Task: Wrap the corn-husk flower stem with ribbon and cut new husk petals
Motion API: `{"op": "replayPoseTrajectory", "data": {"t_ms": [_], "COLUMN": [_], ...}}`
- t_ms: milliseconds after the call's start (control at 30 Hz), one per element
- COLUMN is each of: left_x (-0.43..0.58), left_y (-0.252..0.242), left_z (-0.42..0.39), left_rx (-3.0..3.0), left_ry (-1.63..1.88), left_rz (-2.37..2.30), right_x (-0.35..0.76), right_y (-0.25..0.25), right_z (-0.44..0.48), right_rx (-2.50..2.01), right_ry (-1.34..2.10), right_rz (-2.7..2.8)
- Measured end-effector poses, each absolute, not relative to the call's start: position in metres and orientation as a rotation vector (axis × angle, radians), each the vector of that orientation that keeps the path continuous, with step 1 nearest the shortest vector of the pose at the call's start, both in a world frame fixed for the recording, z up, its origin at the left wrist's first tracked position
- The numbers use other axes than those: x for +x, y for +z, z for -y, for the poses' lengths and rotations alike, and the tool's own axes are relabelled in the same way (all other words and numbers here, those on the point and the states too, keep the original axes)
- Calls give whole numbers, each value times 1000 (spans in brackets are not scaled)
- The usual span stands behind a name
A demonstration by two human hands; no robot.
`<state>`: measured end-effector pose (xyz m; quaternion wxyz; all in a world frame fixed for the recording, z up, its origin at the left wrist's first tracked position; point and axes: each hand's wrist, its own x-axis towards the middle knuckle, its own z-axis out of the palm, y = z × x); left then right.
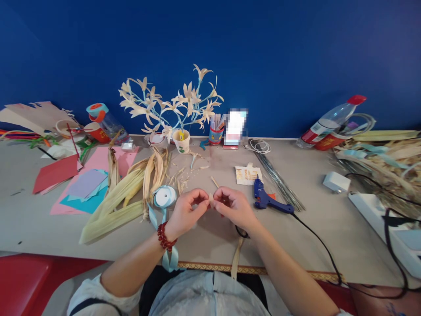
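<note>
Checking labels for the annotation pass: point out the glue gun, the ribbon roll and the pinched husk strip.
glue gun (263, 199): head view, on its blue body.
ribbon roll (165, 196): head view, on the roll's flat top face.
husk strip (211, 199): head view, on the pale exposed bit.

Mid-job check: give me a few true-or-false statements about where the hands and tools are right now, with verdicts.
1. The left hand and right hand both pinch a small pale husk strip between them. True.
2. The blue glue gun is in the right hand. False: it lies on the table, just right of that hand.
3. A red bead bracelet is on the left wrist. True.
4. The ribbon roll is red. False: it is light blue and sits beside the left hand.
5. The red-capped bottle stands upright. False: it lies tilted on its side at the far right.
</note>
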<state>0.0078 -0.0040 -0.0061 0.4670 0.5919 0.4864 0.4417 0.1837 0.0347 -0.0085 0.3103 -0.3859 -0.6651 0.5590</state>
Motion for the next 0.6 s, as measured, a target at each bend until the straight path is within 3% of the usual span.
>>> {"op": "replayPoseTrajectory", "data": {"t_ms": [267,600], "left_x": [7,10], "left_y": [-7,-1], "left_z": [4,6], "left_rx": [1492,1791], "left_ry": [1088,1056], "left_rz": [-1202,-1379], "right_x": [183,182], "right_y": [-9,0], "right_z": [-35,-32], "right_rx": [-1017,-1102], "right_ry": [1480,1150], "right_rz": [1759,2002]}}
